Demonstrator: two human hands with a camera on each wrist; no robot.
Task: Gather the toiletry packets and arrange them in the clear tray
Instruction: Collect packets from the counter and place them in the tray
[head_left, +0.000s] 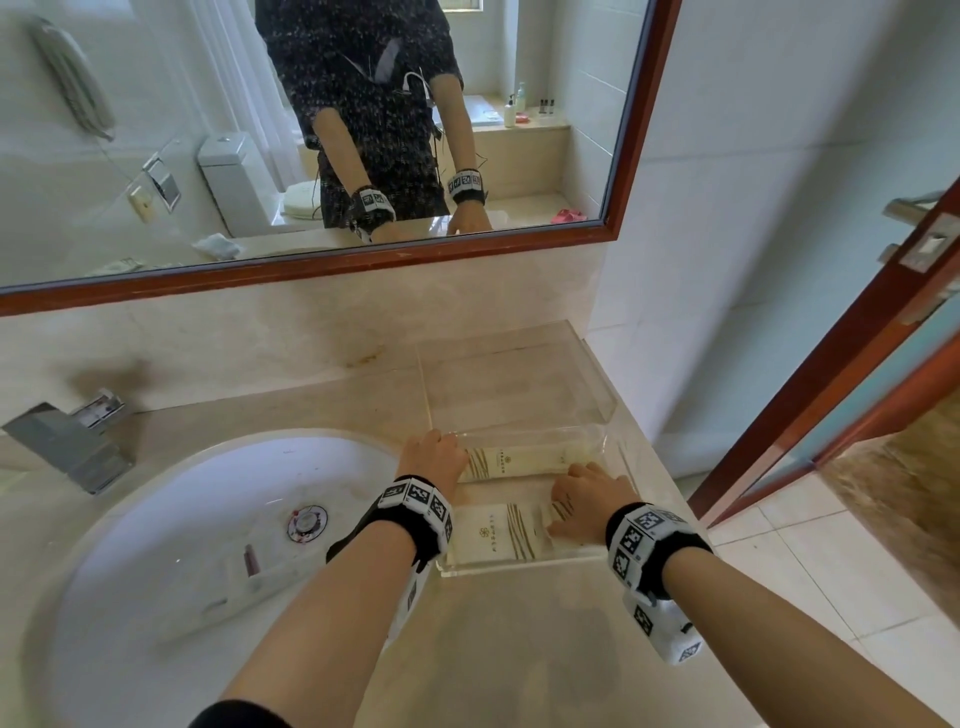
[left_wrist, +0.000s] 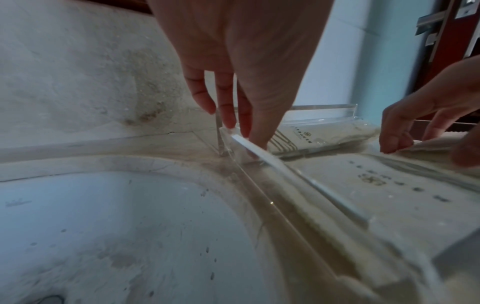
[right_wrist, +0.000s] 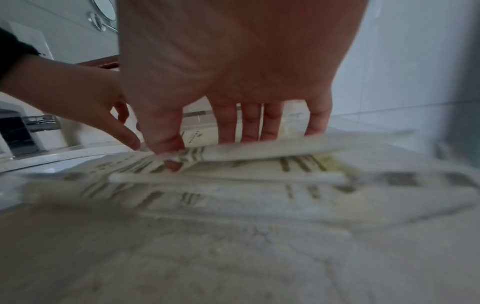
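A clear tray (head_left: 519, 565) sits on the marble counter right of the sink. A white striped toiletry packet (head_left: 519, 462) lies along its far side and another (head_left: 493, 535) along its near side. My left hand (head_left: 434, 457) reaches down at the tray's far left corner. In the left wrist view its straight fingers (left_wrist: 230, 115) touch the tray wall (left_wrist: 298, 181) and the far packet's end. My right hand (head_left: 582, 499) pinches the edge of a third packet (right_wrist: 272, 149) over the tray's right side, thumb under and fingers over, lifting that edge slightly.
A second clear tray (head_left: 519, 384) stands behind, against the wall. The white basin (head_left: 182, 519) with a small pink item (head_left: 251, 558) lies to the left, a chrome faucet (head_left: 72, 441) beyond it. A wooden door (head_left: 831, 364) stands at the right, past the counter's edge.
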